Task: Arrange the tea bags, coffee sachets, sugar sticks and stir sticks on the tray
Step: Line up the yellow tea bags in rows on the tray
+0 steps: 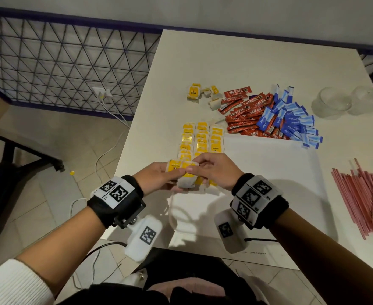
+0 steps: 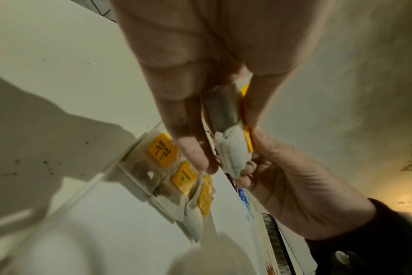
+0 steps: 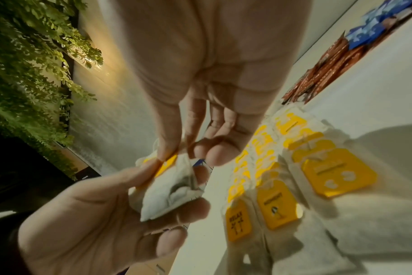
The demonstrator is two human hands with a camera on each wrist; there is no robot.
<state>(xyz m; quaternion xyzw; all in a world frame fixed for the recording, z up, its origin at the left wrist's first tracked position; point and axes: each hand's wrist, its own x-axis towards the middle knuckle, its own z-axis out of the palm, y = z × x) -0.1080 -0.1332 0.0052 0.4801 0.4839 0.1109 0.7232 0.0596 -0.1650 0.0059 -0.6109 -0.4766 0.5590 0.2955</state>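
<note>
Two hands are seen meeting over the near left part of a white table [image 1: 236, 62], at the near end of three rows of tea bags [image 1: 201, 139] with yellow tags laid on a white tray [image 1: 269, 172], whose edges are hard to tell from the tabletop. A small bunch of tea bags [image 1: 186, 175] is gripped in the left hand [image 1: 157, 177], thumb on top and fingers curled beneath. The yellow tag of the top bag is pinched by the right hand [image 1: 216, 170] between thumb and forefinger. How many bags are in the bunch cannot be told.

Farther back, a few loose tea bags [image 1: 203, 94] are scattered beside a heap of red coffee sachets [image 1: 247, 113], against which blue sugar sticks [image 1: 295, 122] are piled. Pink stir sticks [image 1: 366, 199] are bundled at the right edge, partly cut off by the frame. Two clear glass vessels [image 1: 344, 102] are blurred at the far right. A dark wire grid [image 1: 60, 62] is set against the wall on the left, above a tiled floor with white cables. Green foliage [image 3: 31, 55] is shown in the right wrist view.
</note>
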